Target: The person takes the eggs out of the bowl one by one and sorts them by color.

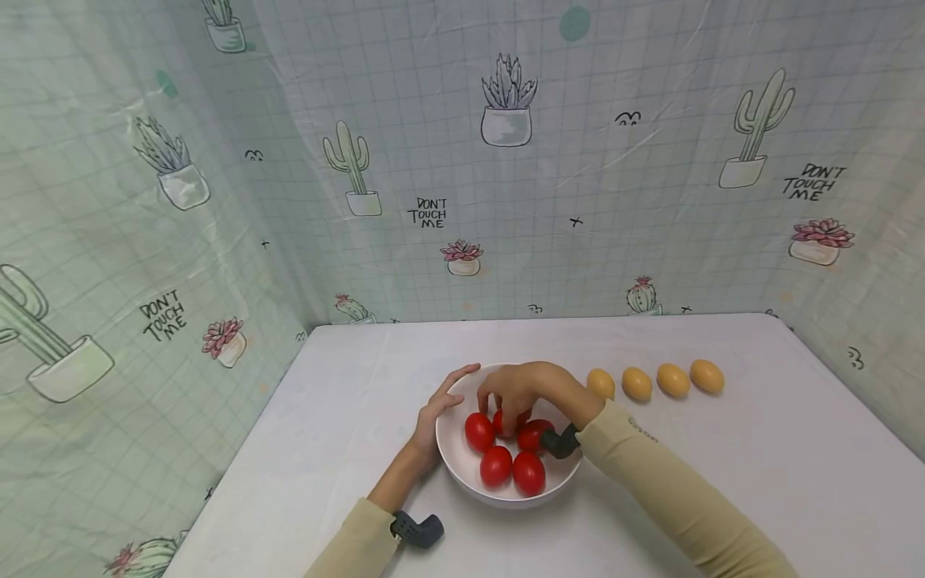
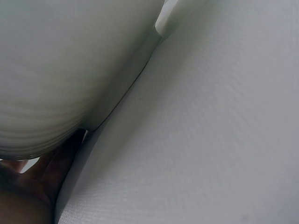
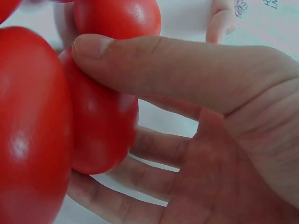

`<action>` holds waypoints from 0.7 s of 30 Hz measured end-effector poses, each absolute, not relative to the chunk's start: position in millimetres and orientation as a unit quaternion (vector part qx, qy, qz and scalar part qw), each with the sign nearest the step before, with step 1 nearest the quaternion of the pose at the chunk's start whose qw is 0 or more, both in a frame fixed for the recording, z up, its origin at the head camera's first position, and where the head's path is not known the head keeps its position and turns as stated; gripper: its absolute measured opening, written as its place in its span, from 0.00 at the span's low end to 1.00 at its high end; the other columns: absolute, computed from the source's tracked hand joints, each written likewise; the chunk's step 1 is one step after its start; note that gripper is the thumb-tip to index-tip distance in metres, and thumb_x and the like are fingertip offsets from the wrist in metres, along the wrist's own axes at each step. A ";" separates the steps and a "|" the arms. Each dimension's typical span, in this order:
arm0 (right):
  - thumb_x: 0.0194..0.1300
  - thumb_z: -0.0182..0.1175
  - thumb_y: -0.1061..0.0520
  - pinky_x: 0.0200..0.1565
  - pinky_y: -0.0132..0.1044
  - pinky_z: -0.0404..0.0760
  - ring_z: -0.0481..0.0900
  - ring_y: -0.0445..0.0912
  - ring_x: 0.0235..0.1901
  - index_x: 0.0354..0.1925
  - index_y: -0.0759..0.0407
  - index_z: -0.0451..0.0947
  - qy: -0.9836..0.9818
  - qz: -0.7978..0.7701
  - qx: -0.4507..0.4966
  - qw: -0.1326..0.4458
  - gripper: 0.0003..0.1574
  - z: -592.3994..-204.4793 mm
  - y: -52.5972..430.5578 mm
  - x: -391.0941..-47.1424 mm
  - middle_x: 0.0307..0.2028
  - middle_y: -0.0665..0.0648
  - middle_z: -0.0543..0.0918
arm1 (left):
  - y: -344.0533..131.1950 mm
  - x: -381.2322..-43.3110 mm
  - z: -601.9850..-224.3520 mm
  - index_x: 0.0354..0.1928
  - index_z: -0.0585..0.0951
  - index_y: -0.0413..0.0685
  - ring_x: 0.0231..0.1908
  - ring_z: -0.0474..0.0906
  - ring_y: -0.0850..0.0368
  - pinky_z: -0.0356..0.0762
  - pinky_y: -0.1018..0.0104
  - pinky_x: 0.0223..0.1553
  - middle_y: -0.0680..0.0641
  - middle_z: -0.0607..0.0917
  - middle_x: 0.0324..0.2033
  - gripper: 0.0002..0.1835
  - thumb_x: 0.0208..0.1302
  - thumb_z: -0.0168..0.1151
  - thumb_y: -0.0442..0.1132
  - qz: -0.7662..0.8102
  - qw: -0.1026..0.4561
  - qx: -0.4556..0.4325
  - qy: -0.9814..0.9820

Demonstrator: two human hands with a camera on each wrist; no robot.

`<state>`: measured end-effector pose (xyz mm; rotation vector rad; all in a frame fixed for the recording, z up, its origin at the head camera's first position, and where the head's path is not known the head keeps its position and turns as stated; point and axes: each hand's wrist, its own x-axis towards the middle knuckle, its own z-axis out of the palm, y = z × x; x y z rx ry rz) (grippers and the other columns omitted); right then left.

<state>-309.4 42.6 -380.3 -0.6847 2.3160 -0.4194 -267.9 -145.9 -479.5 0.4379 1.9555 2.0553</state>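
A white bowl holds several smooth, red, egg-shaped tomatoes, such as the tomato at the front. My left hand holds the bowl's left side, its thumb over the rim and fingers along the outer wall. In the left wrist view, fingers show low against the bowl's underside. Inside the bowl, my right hand grips one tomato, thumb on the near side and fingers round behind. A larger-looking tomato is close beside it in the right wrist view.
To the right of the bowl, yellow egg-shaped fruits stand in a row on the white table, the farthest right being one yellow fruit. My right forearm passes close in front of the leftmost yellow fruit. A cactus-printed cloth hangs behind.
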 end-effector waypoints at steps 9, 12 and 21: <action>0.51 0.79 0.60 0.44 0.42 0.89 0.83 0.48 0.42 0.47 0.42 0.83 0.889 -0.165 -0.274 0.327 0.26 -380.6 43.2 -307.7 0.43 0.52 0.83 | -146.4 -267.5 -480.2 0.78 0.63 0.62 0.75 0.62 0.50 0.65 0.53 0.74 0.54 0.67 0.76 0.34 0.69 0.35 0.46 0.715 0.138 0.154 0.668; 0.51 0.78 0.60 0.44 0.42 0.89 0.83 0.48 0.41 0.48 0.41 0.83 0.891 -0.167 -0.273 0.323 0.26 -380.0 44.1 -307.9 0.43 0.52 0.83 | -146.2 -268.4 -479.9 0.79 0.60 0.58 0.75 0.62 0.50 0.65 0.53 0.74 0.54 0.66 0.76 0.35 0.69 0.35 0.46 0.713 0.138 0.156 0.669; 0.52 0.78 0.60 0.44 0.42 0.89 0.83 0.48 0.40 0.49 0.42 0.83 0.895 -0.164 -0.274 0.311 0.27 -376.9 44.2 -308.6 0.43 0.53 0.84 | -146.9 -268.5 -479.4 0.80 0.59 0.56 0.75 0.63 0.51 0.68 0.59 0.72 0.54 0.68 0.75 0.35 0.69 0.33 0.45 0.717 0.137 0.155 0.666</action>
